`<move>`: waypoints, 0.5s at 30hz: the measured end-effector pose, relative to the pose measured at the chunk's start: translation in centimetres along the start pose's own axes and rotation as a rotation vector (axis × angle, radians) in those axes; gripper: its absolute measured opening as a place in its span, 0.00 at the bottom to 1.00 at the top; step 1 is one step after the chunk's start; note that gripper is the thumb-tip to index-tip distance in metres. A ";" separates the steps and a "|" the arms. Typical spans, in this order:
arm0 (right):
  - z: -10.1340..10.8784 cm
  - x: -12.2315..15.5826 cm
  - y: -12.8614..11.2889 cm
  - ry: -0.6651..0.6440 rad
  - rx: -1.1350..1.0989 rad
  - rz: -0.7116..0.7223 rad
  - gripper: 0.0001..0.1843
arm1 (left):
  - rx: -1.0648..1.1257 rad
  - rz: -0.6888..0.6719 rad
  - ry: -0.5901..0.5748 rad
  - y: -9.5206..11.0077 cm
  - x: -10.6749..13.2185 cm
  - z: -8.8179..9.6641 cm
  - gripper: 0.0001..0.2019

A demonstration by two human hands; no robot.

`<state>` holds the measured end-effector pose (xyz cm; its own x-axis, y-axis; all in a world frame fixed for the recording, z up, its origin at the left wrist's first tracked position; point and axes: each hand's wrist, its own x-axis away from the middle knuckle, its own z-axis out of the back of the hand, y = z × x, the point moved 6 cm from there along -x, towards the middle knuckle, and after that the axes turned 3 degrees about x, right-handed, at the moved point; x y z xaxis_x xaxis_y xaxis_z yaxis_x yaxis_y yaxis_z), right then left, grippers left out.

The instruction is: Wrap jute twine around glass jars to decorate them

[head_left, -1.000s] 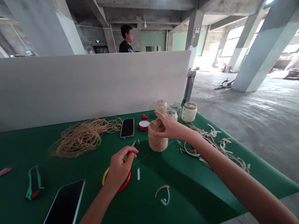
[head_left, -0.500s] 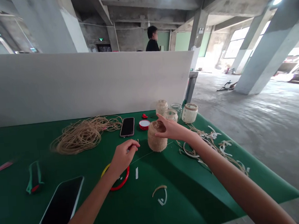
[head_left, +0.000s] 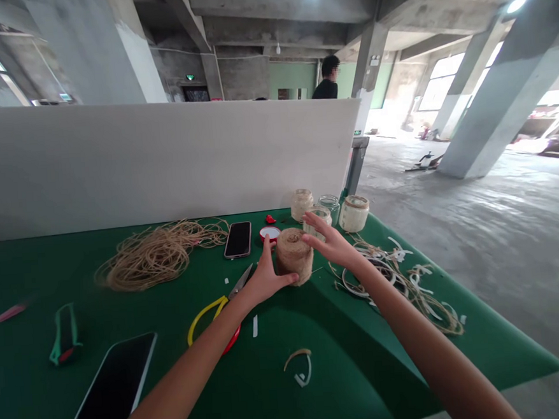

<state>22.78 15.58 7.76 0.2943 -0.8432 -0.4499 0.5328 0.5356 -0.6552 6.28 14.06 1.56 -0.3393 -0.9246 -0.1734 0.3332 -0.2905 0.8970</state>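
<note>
A roll of jute twine [head_left: 293, 256] stands on the green table mat [head_left: 338, 358], tilted a little. My left hand [head_left: 267, 277] is at its lower left, with the thumb pressed under the roll and the fingers raised beside it. My right hand [head_left: 332, 244] rests against its right side with the fingers spread, just in front of a small glass jar [head_left: 317, 223]. Scissors with yellow and red handles [head_left: 224, 312] lie under my left wrist, their blades pointing toward the roll.
Behind the roll stand twine-wrapped jars [head_left: 354, 214] and a red lid [head_left: 270, 233]. A black phone [head_left: 237, 240] lies beside a coil of loose cord [head_left: 158, 256]. Pale strips [head_left: 394, 284] lie to the right. A tablet [head_left: 108, 394] sits front left. A white partition [head_left: 161, 160] stands behind, with a person beyond it.
My left hand has let go of the scissors, which now lie on the mat, and has moved onto the roll. My right hand has shifted from the roll's top to its side.
</note>
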 end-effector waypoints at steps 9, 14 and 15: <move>1.0 5.1 2.9 0.525 0.169 -0.040 0.12 | 0.013 -0.046 0.095 -0.2 -1.2 -1.3 0.45; -0.1 6.2 3.4 0.461 0.279 0.034 0.09 | -0.045 -0.054 0.235 -0.1 -1.9 0.6 0.43; -0.3 6.1 3.3 0.447 0.294 0.045 0.09 | -0.049 -0.056 0.258 -0.1 -2.4 1.3 0.43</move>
<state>26.08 12.17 2.64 -0.0104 -0.6831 -0.7302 0.7462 0.4809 -0.4604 5.91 16.62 2.37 -0.1254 -0.9371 -0.3257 0.3642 -0.3489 0.8635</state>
